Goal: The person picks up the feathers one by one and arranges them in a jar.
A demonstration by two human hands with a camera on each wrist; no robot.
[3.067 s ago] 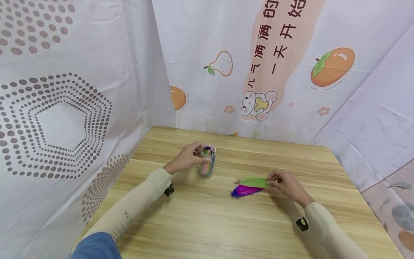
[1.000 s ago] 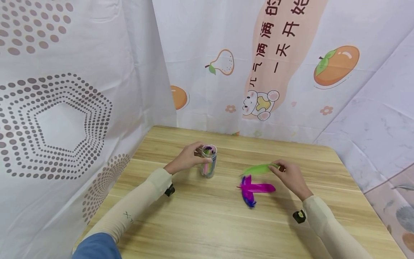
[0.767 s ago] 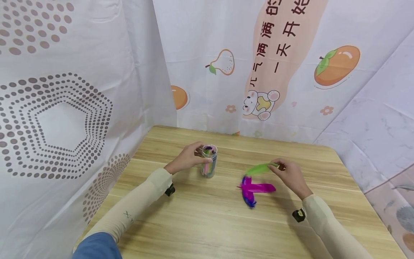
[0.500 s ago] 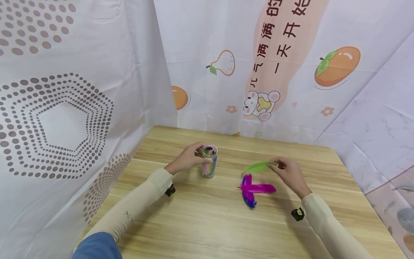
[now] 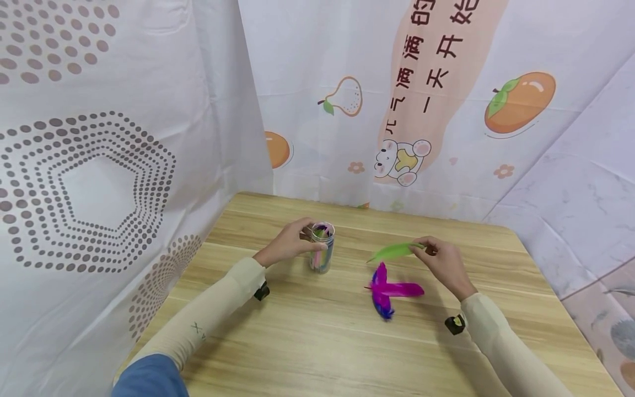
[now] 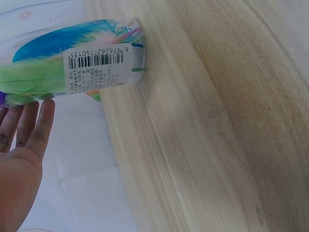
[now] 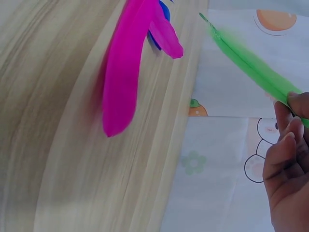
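My left hand (image 5: 290,242) holds a clear jar (image 5: 324,260) upright on the table, thumb on the near side and fingers round the back. Colourful feathers fill the jar, and a barcode label (image 6: 99,67) shows in the left wrist view. With thumb and fingers my right hand (image 5: 444,264) pinches a green feather (image 5: 394,252) near its broad end, its quill pointing left, raised above the wood. Below that feather, on the table, magenta feathers (image 5: 402,289) lie crosswise with dark blue feather parts (image 5: 384,311). How many overlap there I cannot tell.
The wooden table (image 5: 317,342) ends at the back against a printed white curtain (image 5: 307,182). A dotted white curtain (image 5: 104,187) hangs along the left. Black wrist cameras (image 5: 455,324) sit under both wrists.
My right hand has lifted the green feather back and up, off the magenta and blue feathers. Those now lie spread in a cross, slightly farther right. My left hand stays on the jar.
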